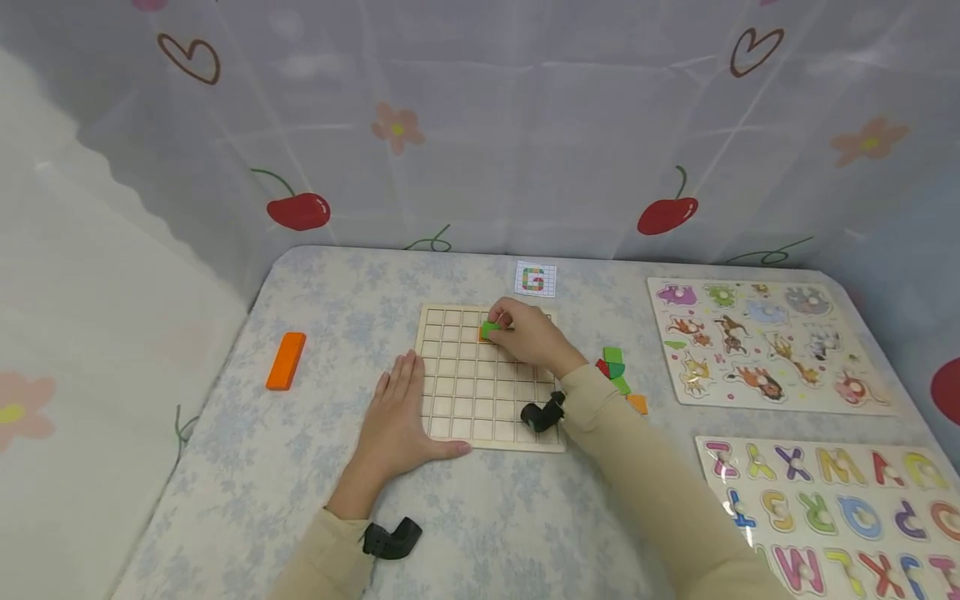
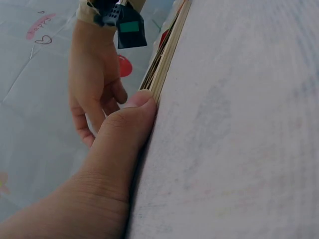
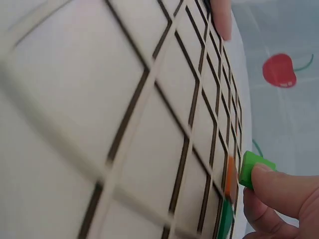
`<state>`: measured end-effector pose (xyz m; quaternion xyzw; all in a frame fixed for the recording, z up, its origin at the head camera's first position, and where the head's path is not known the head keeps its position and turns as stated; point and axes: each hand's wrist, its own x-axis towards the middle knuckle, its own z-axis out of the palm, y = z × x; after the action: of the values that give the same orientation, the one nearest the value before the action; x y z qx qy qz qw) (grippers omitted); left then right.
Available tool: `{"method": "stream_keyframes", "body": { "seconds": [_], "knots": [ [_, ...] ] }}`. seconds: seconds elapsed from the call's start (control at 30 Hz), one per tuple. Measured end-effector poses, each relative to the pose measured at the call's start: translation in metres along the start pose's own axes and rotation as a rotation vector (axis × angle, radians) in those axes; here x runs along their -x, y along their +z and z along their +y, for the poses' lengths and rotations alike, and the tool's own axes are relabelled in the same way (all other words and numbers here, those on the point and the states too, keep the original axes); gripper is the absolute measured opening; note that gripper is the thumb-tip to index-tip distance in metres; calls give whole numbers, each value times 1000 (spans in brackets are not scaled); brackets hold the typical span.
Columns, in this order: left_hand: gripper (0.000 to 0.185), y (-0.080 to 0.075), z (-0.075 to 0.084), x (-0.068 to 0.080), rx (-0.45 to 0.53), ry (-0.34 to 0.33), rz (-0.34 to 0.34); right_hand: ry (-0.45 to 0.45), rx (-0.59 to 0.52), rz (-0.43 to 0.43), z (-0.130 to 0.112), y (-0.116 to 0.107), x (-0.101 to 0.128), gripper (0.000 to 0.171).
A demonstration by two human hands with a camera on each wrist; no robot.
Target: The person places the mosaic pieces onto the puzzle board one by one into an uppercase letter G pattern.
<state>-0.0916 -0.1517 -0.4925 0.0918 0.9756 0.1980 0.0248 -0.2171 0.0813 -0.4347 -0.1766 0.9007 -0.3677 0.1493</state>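
Pinching green block (image 1: 489, 330), right hand (image 1: 534, 337) sets it at grid board (image 1: 457, 392) 12 o'clock; left hand (image 1: 399, 415) flat, steadying. Next likely: seat squarely.

Pale matt wood grid board (image 1: 465, 392) — painted green block (image 1: 490, 331) smooth — on floral cloth table cover (image 1: 300, 450).

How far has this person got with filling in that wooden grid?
Only just begun, it seems. An orange piece already lies in the wooden grid board, near its far edge. The right hand pinches a green block there, while the left hand lies flat, steadying the board's near left edge. Most squares are bare, and loose coloured pieces wait to its right.
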Motion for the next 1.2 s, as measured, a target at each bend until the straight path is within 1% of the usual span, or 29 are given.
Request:
{"method": "stream_keyframes", "body": {
  "seconds": [0.17,0.3,0.47,0.67,0.8,0.87,0.93,1.07,1.13,1.2],
  "knots": [
    [152,1,0,0,-3,3,5,-35,42,6,-12,15,-13,14],
    [152,0,0,0,-6,6,9,-32,102,17,-19,22,-19,12],
    [151,-1,0,0,-6,6,10,-25,176,33,-22,26,-21,11],
    [150,-2,2,1,2,17,25,-12,239,25,-24,25,-19,16],
    [150,-2,3,1,-3,12,12,-25,292,-1,-24,22,-13,14],
    [150,-2,3,1,-9,6,1,-42,299,-16,-24,20,-9,14],
    [151,-2,3,1,-10,1,-7,-55,288,-22,-23,17,-4,14],
    [151,-3,4,1,-4,6,-2,-62,249,-17,-18,6,11,21],
    [150,-3,4,1,1,10,7,-51,240,-14,-15,-3,19,22],
    [150,-4,4,1,3,5,7,-20,248,-14,-9,-13,28,21]
  ]
}}
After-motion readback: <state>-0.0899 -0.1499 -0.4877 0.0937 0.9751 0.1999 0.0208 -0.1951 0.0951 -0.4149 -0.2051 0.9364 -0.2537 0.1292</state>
